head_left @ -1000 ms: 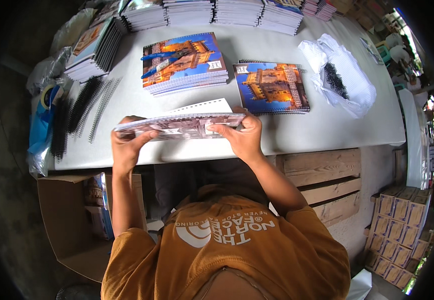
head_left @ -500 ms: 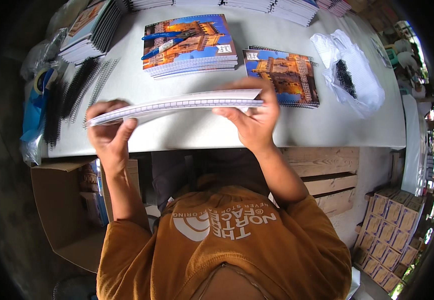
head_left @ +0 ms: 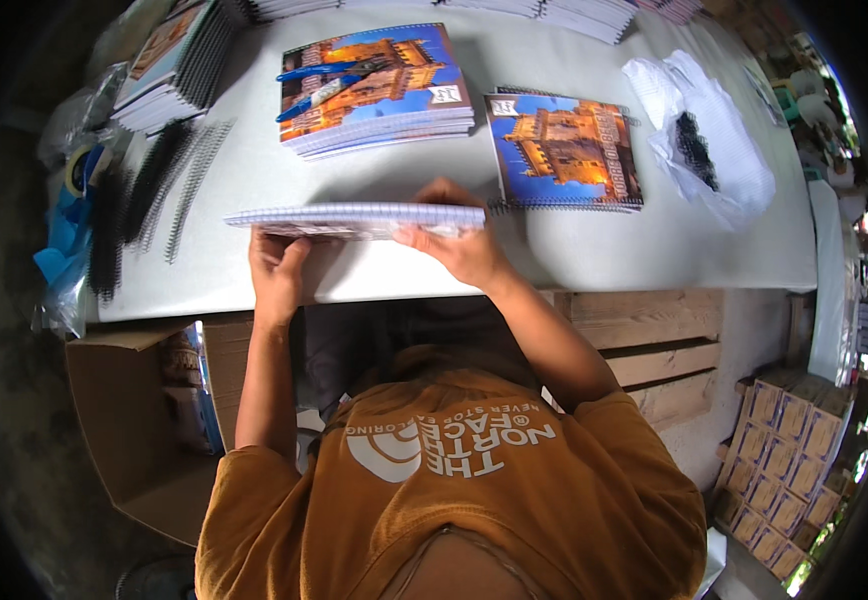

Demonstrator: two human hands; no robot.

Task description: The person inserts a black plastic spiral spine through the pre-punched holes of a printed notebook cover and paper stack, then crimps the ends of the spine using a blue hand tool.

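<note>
An unbound notebook block (head_left: 349,214) is held edge-on just over the near part of the table, a row of small marks like punched holes along its edge. My left hand (head_left: 278,272) grips its left end, thumb on the near side. My right hand (head_left: 459,248) is closed on the right end, thumb in front and fingers behind. Beyond it lies a stack of notebooks (head_left: 379,105) with a castle cover, blue-handled pliers (head_left: 326,82) on top. To the right of that, spiral-bound notebooks (head_left: 566,150) with the same cover lie in a low pile.
Loose black binding coils (head_left: 159,180) lie at the left, beside a blue tape dispenser (head_left: 72,210). More coils rest on a white plastic bag (head_left: 699,150) at the right. Bound notebooks (head_left: 169,65) stand stacked far left. An open cardboard box (head_left: 144,440) sits below the table.
The block has straightened from a slight bow and its left end has moved right. My left hand has come inward with it, and my right hand has shifted left and slightly nearer.
</note>
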